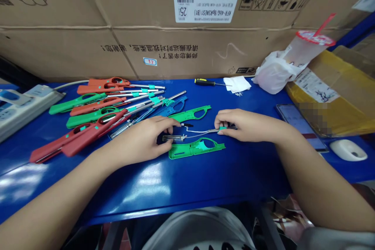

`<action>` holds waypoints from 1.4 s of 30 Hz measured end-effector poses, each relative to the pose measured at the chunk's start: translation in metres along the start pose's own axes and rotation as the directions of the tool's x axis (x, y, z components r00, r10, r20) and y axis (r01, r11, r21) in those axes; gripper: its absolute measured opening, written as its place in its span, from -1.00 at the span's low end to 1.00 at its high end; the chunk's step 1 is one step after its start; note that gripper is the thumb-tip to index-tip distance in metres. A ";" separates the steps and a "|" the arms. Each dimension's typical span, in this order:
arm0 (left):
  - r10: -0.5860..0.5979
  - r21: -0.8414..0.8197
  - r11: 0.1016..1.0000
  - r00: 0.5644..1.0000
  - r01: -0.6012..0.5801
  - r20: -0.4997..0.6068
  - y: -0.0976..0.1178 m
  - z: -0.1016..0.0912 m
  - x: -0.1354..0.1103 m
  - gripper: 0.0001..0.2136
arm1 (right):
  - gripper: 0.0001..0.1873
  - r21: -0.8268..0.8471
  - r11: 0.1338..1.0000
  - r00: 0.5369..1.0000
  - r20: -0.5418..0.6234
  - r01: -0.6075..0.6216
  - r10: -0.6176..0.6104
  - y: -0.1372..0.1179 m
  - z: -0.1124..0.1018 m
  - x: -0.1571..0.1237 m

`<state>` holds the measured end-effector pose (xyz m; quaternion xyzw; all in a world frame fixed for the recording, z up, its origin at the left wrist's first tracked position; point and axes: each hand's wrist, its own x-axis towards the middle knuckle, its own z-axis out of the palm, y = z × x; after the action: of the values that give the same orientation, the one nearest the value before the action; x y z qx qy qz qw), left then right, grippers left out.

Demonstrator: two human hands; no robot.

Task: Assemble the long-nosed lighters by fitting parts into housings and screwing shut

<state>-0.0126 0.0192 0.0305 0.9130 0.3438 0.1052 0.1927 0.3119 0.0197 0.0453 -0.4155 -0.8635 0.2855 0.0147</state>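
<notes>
Two green plastic lighter shell halves lie on the blue table: one [195, 148] near me, the other [190, 115] just beyond. Between them runs a lighter's inner assembly: a small clear tube [172, 138], thin wires [197, 131] and a metal nozzle with a green band. My left hand [146, 136] is closed in a pinch on the clear tube end. Fingers of my right hand [244, 124] are closed on the nozzle end at the right.
A pile of red, green and blue long lighters [99, 115] lies at left, by a white power strip [20, 105]. A screwdriver [206, 82], tissue [237, 84], bagged drink cup [290, 58], phone [299, 123] and white mouse [348, 149] sit at right. Cardboard boxes [164, 23] wall the back.
</notes>
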 end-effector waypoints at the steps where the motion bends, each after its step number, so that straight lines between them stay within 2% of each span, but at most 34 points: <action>1: -0.007 -0.005 1.000 1.000 0.007 0.025 -0.001 -0.001 0.000 -0.64 | -0.88 0.005 1.000 1.000 0.005 -0.002 0.002 0.000 -0.001 -0.001; 4: 0.006 -0.035 0.999 0.999 -0.004 0.053 -0.003 -0.001 0.000 -0.69 | -0.86 0.019 1.000 1.000 0.019 -0.006 0.005 -0.002 -0.006 -0.003; 8: 0.028 -0.048 0.998 1.000 -0.028 0.007 -0.003 0.002 0.002 -0.73 | -0.83 0.039 0.999 1.000 0.010 0.005 -0.006 0.000 -0.012 -0.008; 11: 0.063 -0.082 0.995 0.998 -0.063 -0.007 0.002 -0.002 0.001 -0.73 | -0.82 0.080 0.996 1.000 0.008 -0.030 0.029 0.002 -0.017 -0.013; 16: 0.124 -0.196 0.975 0.989 -0.106 0.082 0.016 -0.007 -0.002 -0.77 | -0.86 0.136 0.987 0.994 0.081 -0.088 0.077 0.002 -0.020 -0.028; 21: 0.154 -0.248 0.962 0.978 -0.115 0.143 0.020 0.002 -0.003 -0.77 | -0.82 0.166 0.979 0.989 0.106 -0.121 0.104 0.003 -0.015 -0.033; 25: 0.131 -0.232 0.968 0.977 -0.090 0.170 0.018 0.008 -0.004 -0.77 | -0.85 0.156 0.982 0.994 0.055 -0.107 0.099 0.002 -0.013 -0.030; 28: 0.120 -0.211 0.974 0.977 -0.081 0.178 0.018 0.008 -0.004 -0.78 | -0.79 0.176 0.980 0.996 0.013 -0.087 0.086 0.000 -0.013 -0.030; 35: 0.118 -0.178 0.980 0.977 -0.087 0.176 0.018 0.006 -0.002 -0.77 | -0.78 0.116 0.988 0.984 0.157 -0.105 0.086 -0.004 -0.018 -0.036; 42: 0.120 -0.165 0.982 0.977 -0.092 0.174 0.016 0.005 -0.002 -0.78 | -0.76 0.067 0.985 0.966 0.218 -0.159 0.141 0.006 -0.024 -0.048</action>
<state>-0.0026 0.0054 0.0324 0.9180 0.2661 0.0577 0.2884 0.3538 -0.0006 0.0723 -0.4459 -0.8134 0.3645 -0.0817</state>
